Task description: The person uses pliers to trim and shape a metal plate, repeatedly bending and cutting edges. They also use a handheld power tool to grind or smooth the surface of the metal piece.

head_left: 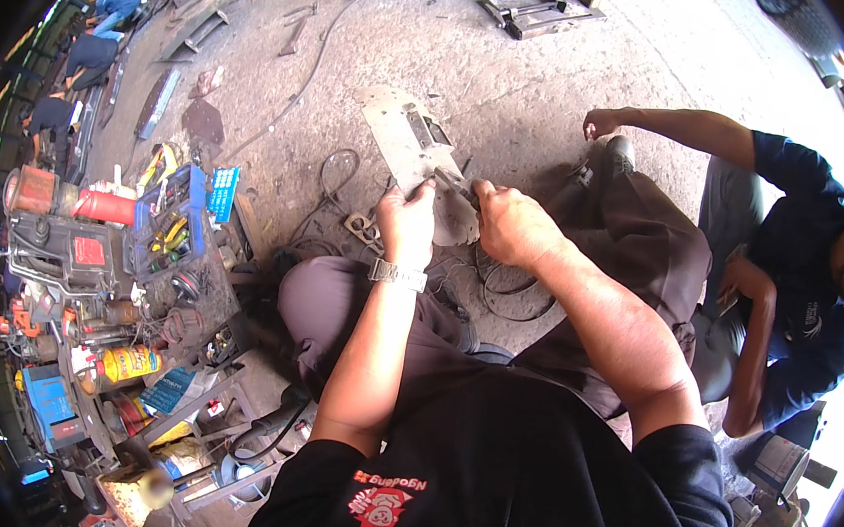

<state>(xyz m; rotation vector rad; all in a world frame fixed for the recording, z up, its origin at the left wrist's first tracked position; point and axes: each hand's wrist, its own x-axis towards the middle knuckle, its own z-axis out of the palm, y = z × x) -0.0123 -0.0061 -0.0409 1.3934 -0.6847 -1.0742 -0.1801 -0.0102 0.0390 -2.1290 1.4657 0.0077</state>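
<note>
In front of me is a pale metal plate point(389, 125) with a dark slotted bracket-like part point(431, 132) on it. My left hand point(405, 224) is closed at the plate's near edge, thumb up, a watch on its wrist. My right hand point(518, 227) is closed round the near end of a short dark metal piece point(455, 187), which slants across the plate toward my left thumb. Its exact kind cannot be made out. Under my hands lies a rounded pale metal part point(460, 229), partly hidden.
A co-worker point(793, 266) sits close on my right, one arm stretched forward. Left of me, a cluttered bench holds a blue tool case point(173, 222), a yellow bottle point(128, 363) and a red cylinder point(106, 207). Cables point(334, 181) and steel frames point(544, 11) lie on the concrete floor.
</note>
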